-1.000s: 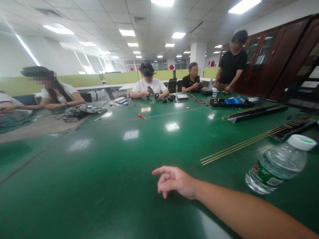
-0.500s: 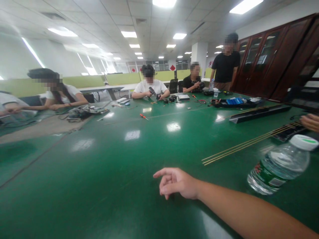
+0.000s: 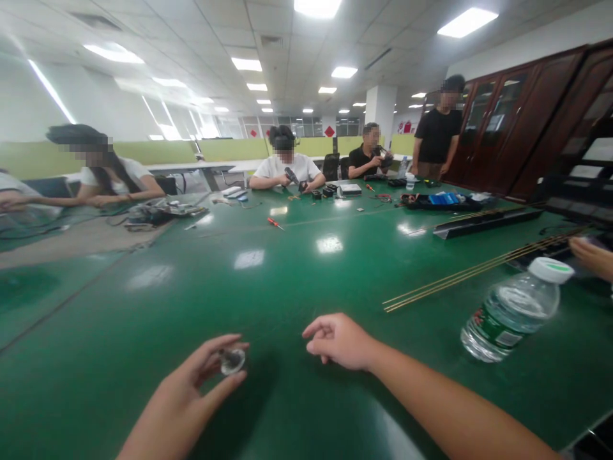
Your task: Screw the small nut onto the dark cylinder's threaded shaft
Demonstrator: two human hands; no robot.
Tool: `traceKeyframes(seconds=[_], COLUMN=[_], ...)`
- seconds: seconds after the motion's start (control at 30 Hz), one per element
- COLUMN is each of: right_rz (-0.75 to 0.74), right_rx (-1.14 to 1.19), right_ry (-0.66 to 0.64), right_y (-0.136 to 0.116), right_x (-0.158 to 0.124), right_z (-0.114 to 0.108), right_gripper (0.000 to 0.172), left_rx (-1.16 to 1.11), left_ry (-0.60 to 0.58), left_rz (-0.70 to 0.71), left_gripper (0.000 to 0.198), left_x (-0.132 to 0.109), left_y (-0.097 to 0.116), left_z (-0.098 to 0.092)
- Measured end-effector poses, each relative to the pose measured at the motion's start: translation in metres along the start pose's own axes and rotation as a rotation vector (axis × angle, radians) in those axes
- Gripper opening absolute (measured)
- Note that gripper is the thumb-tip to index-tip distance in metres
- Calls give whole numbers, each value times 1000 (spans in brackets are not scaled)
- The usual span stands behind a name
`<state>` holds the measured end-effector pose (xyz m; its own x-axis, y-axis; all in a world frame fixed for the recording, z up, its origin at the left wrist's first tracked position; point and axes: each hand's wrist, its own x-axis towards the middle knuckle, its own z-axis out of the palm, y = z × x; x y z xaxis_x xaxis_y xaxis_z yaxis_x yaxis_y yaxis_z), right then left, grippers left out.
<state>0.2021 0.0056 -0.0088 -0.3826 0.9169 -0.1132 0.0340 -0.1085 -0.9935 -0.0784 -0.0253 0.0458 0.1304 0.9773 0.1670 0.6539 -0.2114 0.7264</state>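
Note:
My left hand [image 3: 191, 386] has come in at the lower left, its thumb and fingers closed around a small round silvery object [image 3: 232, 362]. The object has a shiny pale disc-like face and a darker narrow part behind it; its exact kind is unclear. Over the green table [image 3: 287, 281], my right hand [image 3: 338, 342] hangs with the fingers loosely bent and apart, and nothing shows in it. To the right of that forearm stands a clear water bottle [image 3: 517, 313] with a white cap and green label.
Thin brass-coloured rods [image 3: 445, 279] lie right of centre, near a long black channel [image 3: 488, 223]. A red screwdriver [image 3: 274, 223] lies farther back. Another person's hand [image 3: 592, 257] is at the right edge. Several people are around the table, one holding a power drill [image 3: 290, 176].
My left hand has entered from below with the small round object. My right hand has risen slightly, its fingers more bent. The view has shifted a little, with the bottle appearing farther left.

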Motion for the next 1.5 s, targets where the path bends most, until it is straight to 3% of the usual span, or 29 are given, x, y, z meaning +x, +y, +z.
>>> traceKeyframes(seconds=[0.13, 0.23, 0.3, 0.37, 0.47, 0.63, 0.87, 1.33, 1.5], right_rz=[-50, -164, -183, -176, -210, -254, -293, -376, -425], right_rx=[-39, -124, -136, -137, -229, -296, -430, -451, -485], right_ry=[202, 106, 23, -33, 29, 102, 148, 210, 199], right_y=[0, 0, 0, 1, 5, 11, 5, -10, -16], right_x=[-3, -11, -15, -18, -19, -20, -25, -32, -36], right_z=[10, 8, 5, 3, 4, 8, 7, 9, 11], right_gripper=[23, 39, 46, 58, 64, 69, 46, 35, 20], left_rx=[-181, -156, -83, -22, 20, 52, -5, -78, -85], left_ry=[-217, -228, -200, -188, -163, -86, -114, -36, -30], left_rz=[73, 169, 238, 298, 349, 304, 384, 471, 454], left_gripper=[34, 26, 27, 27, 31, 46, 20, 22, 23], left_x=[23, 27, 25, 22, 17, 10, 7, 6, 5], left_y=[29, 34, 30, 22, 12, 6, 18, 9, 10], left_z=[50, 76, 83, 84, 83, 85, 80, 79, 80])
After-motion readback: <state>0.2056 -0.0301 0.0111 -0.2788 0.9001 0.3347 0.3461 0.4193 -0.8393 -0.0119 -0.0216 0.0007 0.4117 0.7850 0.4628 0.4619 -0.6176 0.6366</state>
